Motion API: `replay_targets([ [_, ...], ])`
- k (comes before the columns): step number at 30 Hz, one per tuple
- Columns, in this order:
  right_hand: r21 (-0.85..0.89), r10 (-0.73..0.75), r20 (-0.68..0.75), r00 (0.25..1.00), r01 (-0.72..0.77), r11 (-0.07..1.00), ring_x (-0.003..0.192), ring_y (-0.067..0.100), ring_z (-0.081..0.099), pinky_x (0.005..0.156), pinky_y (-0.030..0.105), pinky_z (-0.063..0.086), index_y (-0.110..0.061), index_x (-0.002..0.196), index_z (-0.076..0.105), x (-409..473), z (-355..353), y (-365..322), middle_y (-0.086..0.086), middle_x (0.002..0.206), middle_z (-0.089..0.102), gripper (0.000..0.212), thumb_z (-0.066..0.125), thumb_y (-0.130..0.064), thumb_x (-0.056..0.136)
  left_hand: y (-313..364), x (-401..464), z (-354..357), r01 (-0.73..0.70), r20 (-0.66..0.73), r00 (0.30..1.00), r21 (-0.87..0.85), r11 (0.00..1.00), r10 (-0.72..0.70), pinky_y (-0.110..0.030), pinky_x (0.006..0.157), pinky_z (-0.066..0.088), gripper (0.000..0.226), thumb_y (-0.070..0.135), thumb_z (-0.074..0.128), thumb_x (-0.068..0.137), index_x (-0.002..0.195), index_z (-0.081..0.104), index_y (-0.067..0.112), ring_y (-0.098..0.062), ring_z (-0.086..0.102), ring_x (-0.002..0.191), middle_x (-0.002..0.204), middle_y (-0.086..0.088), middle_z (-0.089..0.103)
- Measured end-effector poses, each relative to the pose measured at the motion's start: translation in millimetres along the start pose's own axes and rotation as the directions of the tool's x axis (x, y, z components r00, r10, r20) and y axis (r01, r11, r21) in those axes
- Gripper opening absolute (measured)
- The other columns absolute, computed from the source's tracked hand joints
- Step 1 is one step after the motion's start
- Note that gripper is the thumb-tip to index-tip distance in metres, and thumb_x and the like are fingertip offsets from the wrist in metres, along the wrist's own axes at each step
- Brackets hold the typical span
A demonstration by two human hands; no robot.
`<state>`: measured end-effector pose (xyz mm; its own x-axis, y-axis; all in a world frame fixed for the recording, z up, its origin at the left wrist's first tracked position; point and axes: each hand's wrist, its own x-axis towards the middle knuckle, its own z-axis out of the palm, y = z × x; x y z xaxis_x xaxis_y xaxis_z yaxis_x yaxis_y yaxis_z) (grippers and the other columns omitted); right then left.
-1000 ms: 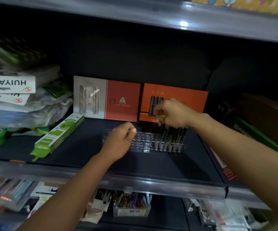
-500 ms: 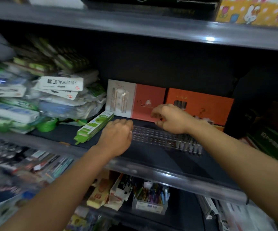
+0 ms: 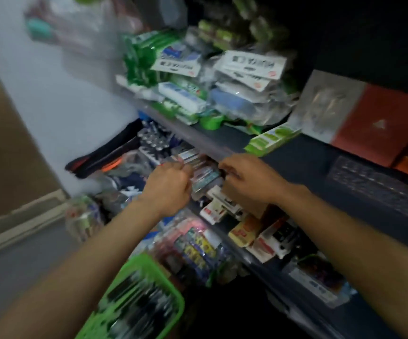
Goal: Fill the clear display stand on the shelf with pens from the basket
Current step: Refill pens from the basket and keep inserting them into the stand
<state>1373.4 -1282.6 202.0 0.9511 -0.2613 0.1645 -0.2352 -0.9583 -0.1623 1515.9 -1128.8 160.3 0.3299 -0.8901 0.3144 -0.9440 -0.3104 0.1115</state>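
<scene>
The view is motion-blurred. The clear display stand [image 3: 379, 189] lies on the dark shelf [image 3: 303, 162] at the right, and both hands are away from it. A green basket [image 3: 173, 311] holding several dark pens [image 3: 137, 304] is at the bottom left. My left hand [image 3: 168, 184] and my right hand [image 3: 244, 177] hover side by side in front of the shelf's front edge, above the lower shelf. Both show curled fingers with their backs toward me. Blur hides whether either holds anything.
Stacked green and white stationery packs [image 3: 198, 89] fill the shelf's left part, with a green box [image 3: 271, 140] lying flat. A grey and red gift box [image 3: 359, 113] leans at the back. The lower shelf [image 3: 247, 231] is crowded with small packets. Floor [image 3: 14, 143] lies left.
My view has swung left and down, bringing the basket into sight. Both hands have left the display stand and come down and left to the shelf's front edge.
</scene>
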Motion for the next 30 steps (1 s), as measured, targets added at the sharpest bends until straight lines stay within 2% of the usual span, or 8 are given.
replay_targets([
  [3, 0.075, -0.061, 0.036, 0.997, 0.059, 0.995, 0.104, 0.028, 0.058, 0.085, 0.04, 0.048, -0.011, 0.112, 0.06, 21, 45, -29, 0.008, 0.114, 0.063, 0.024, 0.051, -0.015, 0.091, -33, -37, 14, 0.122, 0.048, 0.992, -0.019, 0.992, -0.121, -0.04, 0.079, 0.043, 0.028, 0.023, 0.042, 0.088, 0.107, 0.057, 0.008, -0.037, 0.056, 0.102, 0.109, -0.016, 0.06],
  [7, 0.114, -0.147, 0.142, 0.979, 0.132, 0.985, 0.086, 0.034, 0.056, 0.071, 0.043, 0.047, -0.013, 0.092, 0.051, 39, 105, -57, 0.006, 0.09, 0.058, 0.007, 0.045, -0.014, 0.088, -64, -83, 38, 0.249, 0.118, 0.962, -0.023, 0.968, -0.245, -0.041, 0.079, 0.044, 0.03, 0.024, 0.042, 0.09, 0.114, 0.055, 0.01, -0.037, 0.056, 0.103, 0.112, -0.015, 0.059],
  [10, 0.123, -0.161, 0.234, 0.959, 0.135, 0.983, 0.093, 0.037, 0.056, 0.078, 0.046, 0.048, -0.006, 0.107, 0.055, 43, 143, -74, 0.015, 0.101, 0.061, 0.019, 0.047, -0.012, 0.091, -78, -117, 62, 0.334, 0.196, 0.927, -0.036, 0.942, -0.321, -0.04, 0.081, 0.043, 0.027, 0.023, 0.046, 0.091, 0.115, 0.053, 0.012, -0.035, 0.054, 0.105, 0.111, -0.013, 0.058],
  [15, 0.162, -0.196, 0.322, 0.926, 0.15, 0.975, 0.108, 0.031, 0.052, 0.083, 0.037, 0.042, -0.014, 0.128, 0.051, 37, 185, -95, 0.008, 0.118, 0.06, 0.036, 0.047, -0.013, 0.093, -85, -171, 120, 0.478, 0.39, 0.824, -0.089, 0.874, -0.411, -0.045, 0.086, 0.046, 0.03, 0.022, 0.047, 0.092, 0.117, 0.053, 0.008, -0.036, 0.053, 0.109, 0.116, -0.015, 0.056],
  [19, 0.171, -0.245, 0.356, 0.902, 0.195, 0.966, 0.097, 0.03, 0.051, 0.071, 0.035, 0.032, -0.01, 0.11, 0.055, 32, 210, -98, 0.011, 0.106, 0.058, 0.02, 0.048, -0.01, 0.091, -85, -202, 160, 0.583, 0.48, 0.724, -0.044, 0.811, -0.495, -0.041, 0.085, 0.044, 0.029, 0.021, 0.047, 0.091, 0.115, 0.053, 0.006, -0.036, 0.052, 0.11, 0.117, -0.016, 0.056],
  [24, 0.19, -0.266, 0.331, 0.905, 0.212, 0.959, 0.093, 0.029, 0.051, 0.068, 0.032, 0.025, -0.009, 0.105, 0.056, 34, 221, -96, 0.01, 0.1, 0.058, 0.017, 0.05, -0.008, 0.089, -80, -220, 189, 0.655, 0.473, 0.67, -0.015, 0.755, -0.572, -0.043, 0.081, 0.045, 0.028, 0.015, 0.049, 0.088, 0.113, 0.054, 0.006, -0.038, 0.056, 0.105, 0.112, -0.017, 0.058],
  [26, 0.19, -0.266, 0.325, 0.908, 0.213, 0.959, 0.094, 0.029, 0.051, 0.07, 0.034, 0.029, -0.008, 0.106, 0.057, 36, 224, -95, 0.01, 0.101, 0.059, 0.018, 0.05, -0.008, 0.088, -77, -220, 194, 0.675, 0.493, 0.632, 0.03, 0.738, -0.598, -0.041, 0.081, 0.047, 0.031, 0.018, 0.047, 0.091, 0.121, 0.049, 0.009, -0.036, 0.057, 0.105, 0.115, -0.014, 0.057],
  [30, 0.206, -0.275, 0.331, 0.903, 0.215, 0.955, 0.092, 0.029, 0.052, 0.072, 0.036, 0.035, -0.01, 0.102, 0.057, 36, 231, -94, 0.008, 0.097, 0.06, 0.017, 0.052, -0.008, 0.086, -75, -222, 204, 0.67, 0.513, 0.615, 0.059, 0.74, -0.598, -0.039, 0.086, 0.045, 0.034, 0.022, 0.049, 0.091, 0.122, 0.048, 0.008, -0.034, 0.054, 0.11, 0.119, -0.014, 0.055],
])
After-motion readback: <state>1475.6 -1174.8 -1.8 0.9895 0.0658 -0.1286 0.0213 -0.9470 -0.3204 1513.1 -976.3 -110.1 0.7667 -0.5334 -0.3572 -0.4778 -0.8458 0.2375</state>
